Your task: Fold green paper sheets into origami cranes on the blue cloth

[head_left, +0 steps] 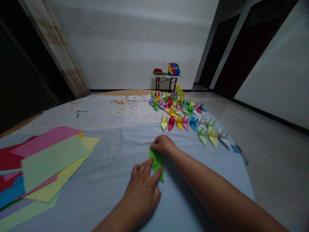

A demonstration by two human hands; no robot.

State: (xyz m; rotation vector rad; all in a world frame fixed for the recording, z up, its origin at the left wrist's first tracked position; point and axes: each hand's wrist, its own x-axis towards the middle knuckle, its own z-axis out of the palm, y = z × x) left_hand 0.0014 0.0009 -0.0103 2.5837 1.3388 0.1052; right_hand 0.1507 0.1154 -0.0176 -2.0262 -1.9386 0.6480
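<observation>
Left hand [142, 196] and right hand [164, 145] pin green origami paper [156, 162].

Origami cranes [179, 122] block the way ahead of the right hand [163, 144].

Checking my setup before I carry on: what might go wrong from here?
The green folded paper is held only by the fingertips of your left hand and right hand, so it might shift and crease off-line. That right hand works close to the rows of paper cranes and might nudge them. A blue paper piece sits at the edge of the light blue cloth and could slip off.
</observation>
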